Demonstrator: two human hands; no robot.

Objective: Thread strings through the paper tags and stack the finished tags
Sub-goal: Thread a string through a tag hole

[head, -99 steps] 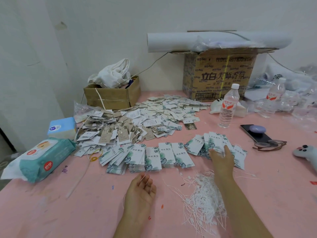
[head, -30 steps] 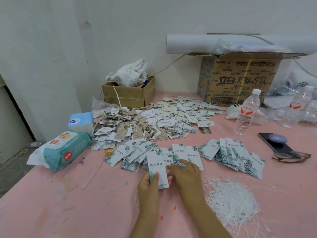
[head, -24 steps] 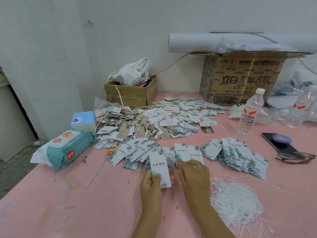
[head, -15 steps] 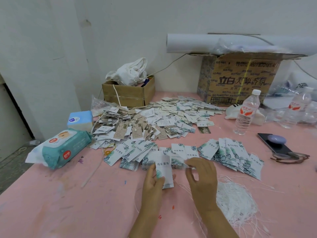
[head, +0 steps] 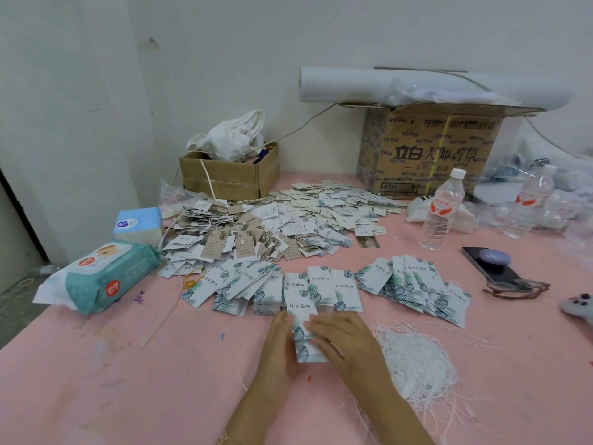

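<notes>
Both hands meet at the near middle of the pink counter (head: 128, 380), with a tag (head: 301, 308) held between them. The left hand (head: 280, 345) grips the tag's left edge with curled fingers. The right hand (head: 348, 346) lays bent fingers over the tag's lower right face, its thumb hidden. The tag stands tilted up off the counter, printed side to the camera, and its lower end looks thick, so whether it is one tag or a few I cannot tell.

Just beyond the hands lies a short row of tags (head: 333, 284), and a fanned row (head: 417, 290) spreads to its right. The pile of white strings (head: 417, 364) sits just beside the right wrist. Farther back, a heap of strung tags (head: 231, 242) runs into a loose heap (head: 337, 203).

At the wall a small cardboard box (head: 227, 178) holds bunched white cloth (head: 234, 139). A large printed box (head: 433, 152) carries a paper roll (head: 401, 86) across its top; what is inside is hidden. A water bottle (head: 441, 210) stands before it, upright and capped.
</notes>
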